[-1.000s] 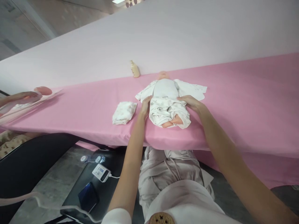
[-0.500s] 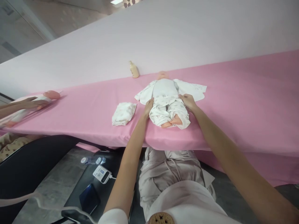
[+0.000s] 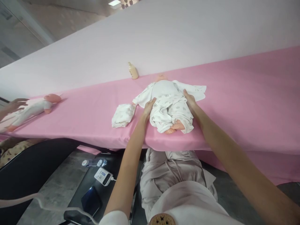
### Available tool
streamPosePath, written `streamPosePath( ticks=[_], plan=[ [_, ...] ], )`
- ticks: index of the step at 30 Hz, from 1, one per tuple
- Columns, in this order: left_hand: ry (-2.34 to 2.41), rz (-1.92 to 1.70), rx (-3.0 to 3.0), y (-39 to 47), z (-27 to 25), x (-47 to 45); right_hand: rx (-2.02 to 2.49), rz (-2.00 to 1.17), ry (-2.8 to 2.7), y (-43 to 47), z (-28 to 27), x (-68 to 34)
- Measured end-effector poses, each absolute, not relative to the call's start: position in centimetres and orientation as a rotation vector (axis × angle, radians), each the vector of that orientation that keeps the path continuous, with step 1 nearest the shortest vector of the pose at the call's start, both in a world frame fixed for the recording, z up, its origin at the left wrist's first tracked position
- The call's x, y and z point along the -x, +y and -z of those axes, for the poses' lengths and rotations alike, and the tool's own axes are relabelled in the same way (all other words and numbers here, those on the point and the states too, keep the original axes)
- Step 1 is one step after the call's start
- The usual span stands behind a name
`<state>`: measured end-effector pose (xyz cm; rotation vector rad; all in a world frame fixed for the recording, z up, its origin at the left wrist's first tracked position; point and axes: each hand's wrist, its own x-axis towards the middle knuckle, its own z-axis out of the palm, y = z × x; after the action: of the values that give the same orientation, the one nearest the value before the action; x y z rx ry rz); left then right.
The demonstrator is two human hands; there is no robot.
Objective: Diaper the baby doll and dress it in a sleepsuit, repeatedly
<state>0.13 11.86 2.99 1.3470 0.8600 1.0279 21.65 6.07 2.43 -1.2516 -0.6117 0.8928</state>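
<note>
Flanking the waist of a pink-limbed, pale-bodied baby doll (image 3: 166,88), the left hand (image 3: 148,108) at nine o'clock and the right hand (image 3: 190,102) at three are touching the loose white printed cloth trousers (image 3: 179,107). Fingers are only partly showing — whether fabric is being pinched cannot be told. The doll is lying on the pink cloth-covered table (image 3: 236,103), its head pointing to twelve, its feet to six. A folded white printed cloth (image 3: 123,115) is sitting near half past eight, a cream-yellow bottle (image 3: 133,71) near half past ten. Handling, as judged: the trousers are looking soft, light and prone to bunching — their upper edge, at both sides, is offering the surest hold.
</note>
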Motion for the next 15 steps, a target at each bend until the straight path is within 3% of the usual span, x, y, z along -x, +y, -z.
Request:
streamPosePath(
  ticks=[4, 10, 15],
  plan=[
    [0.893, -1.055, -1.539, 13.5, -1.8, -0.6, 1.338, -0.750, -0.800, 7.2, -1.6, -22.2],
    [0.991, -1.457, -1.929, 14.4, -1.6, -0.8, 1.380, -0.438, -1.124, 7.8, -0.9, -22.3],
    [1.031, -1.394, -2.016, 15.7, -3.1, -1.4, 1.500, -0.443, -1.130, 8.6, -3.1, -22.3]
  ],
)
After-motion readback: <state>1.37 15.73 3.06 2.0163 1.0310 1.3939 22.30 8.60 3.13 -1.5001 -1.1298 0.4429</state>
